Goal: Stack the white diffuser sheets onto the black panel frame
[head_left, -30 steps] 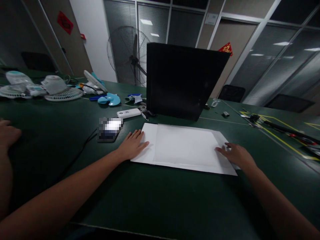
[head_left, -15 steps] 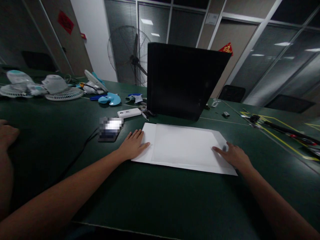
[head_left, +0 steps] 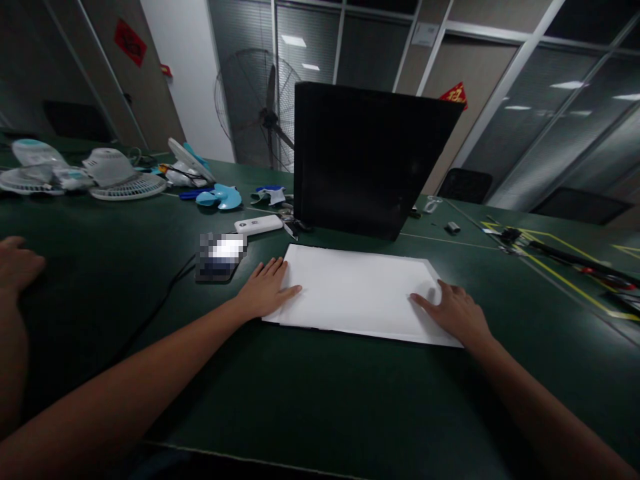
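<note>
A flat white sheet (head_left: 355, 290) lies on the dark green table, its far right corner cut at a slant. My left hand (head_left: 264, 288) rests flat on its left end, fingers stretched and thumb pointing right across the surface. At the right end, my right hand (head_left: 457, 313) holds the edge, with the thumb on top and the fingers along the outer side. A second white layer shows as a narrow strip under the left end. The undersides of both hands are hidden.
Behind the sheet stands a large black panel (head_left: 370, 160). A phone-like device (head_left: 220, 259) with a cable and a white stick-shaped device (head_left: 259, 225) lie left. Fan parts (head_left: 130, 185) and a blue fan blade (head_left: 220, 197) are farther off. Another person's hand (head_left: 20, 263) is at far left.
My right hand has moved left, and the upper white layer has slid left with it, covering more of the strip below. My left hand has stayed put. The other person's hand shifted slightly right.
</note>
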Available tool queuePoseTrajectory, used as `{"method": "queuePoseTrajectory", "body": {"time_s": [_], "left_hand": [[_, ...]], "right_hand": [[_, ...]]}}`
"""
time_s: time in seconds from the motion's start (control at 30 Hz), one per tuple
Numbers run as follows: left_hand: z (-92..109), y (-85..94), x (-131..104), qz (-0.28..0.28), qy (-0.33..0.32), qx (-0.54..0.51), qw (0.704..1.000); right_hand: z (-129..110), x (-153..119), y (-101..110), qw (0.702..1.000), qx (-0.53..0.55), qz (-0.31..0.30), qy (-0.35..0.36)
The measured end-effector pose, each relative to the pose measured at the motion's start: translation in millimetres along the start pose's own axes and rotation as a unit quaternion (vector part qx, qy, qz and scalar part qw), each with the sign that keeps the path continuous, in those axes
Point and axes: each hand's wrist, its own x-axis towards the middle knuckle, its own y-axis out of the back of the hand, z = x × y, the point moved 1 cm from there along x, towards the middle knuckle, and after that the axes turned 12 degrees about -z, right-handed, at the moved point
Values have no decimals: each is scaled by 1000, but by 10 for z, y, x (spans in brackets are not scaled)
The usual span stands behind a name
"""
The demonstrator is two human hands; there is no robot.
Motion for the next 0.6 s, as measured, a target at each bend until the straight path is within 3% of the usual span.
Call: {"method": "queuePoseTrajectory", "body": {"time_s": [0.47,0.6], "left_hand": [[-46,-31,31,0,-9,39,999],[-36,-42,31,-4,-10,54,999]], "right_hand": [[-12,-50,70,999,0,-3,36],[52,30,66,998,55,-10,32]]}}
